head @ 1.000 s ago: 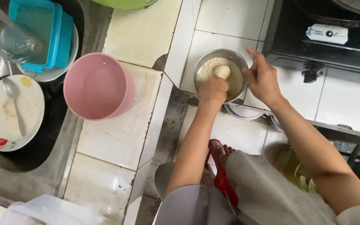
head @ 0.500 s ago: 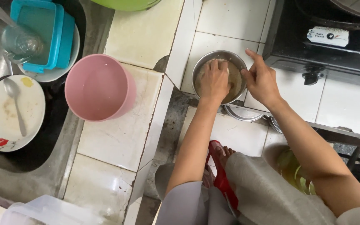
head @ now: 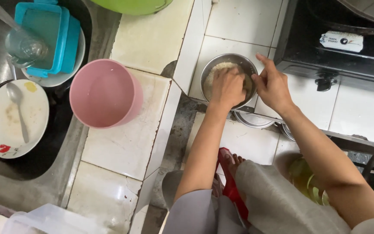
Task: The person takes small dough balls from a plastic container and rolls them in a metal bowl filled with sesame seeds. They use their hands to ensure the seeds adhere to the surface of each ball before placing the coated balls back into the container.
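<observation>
Steel round bowl [head: 213,69]: left hand [head: 227,86] fingers clutch grainy rice; right hand [head: 272,86] fingers wide.

We look down on a tiled counter [head: 126,147] where a pink tub [head: 104,93] stands upright beside a dark sink [head: 44,164]. In the sink lies a white plate [head: 5,130] with a spoon [head: 18,108] across it and a red smear near its rim. Behind it a teal box [head: 50,37] sits in a white dish [head: 66,76], a clear glass [head: 24,45] touching the box. A green bowl [head: 130,5] shows at the top edge. To the right stands a black stove [head: 347,60] with its knob [head: 324,81]. Below it, steel lids [head: 252,120] rest on the white floor tiles near a red sandal [head: 230,182].
</observation>
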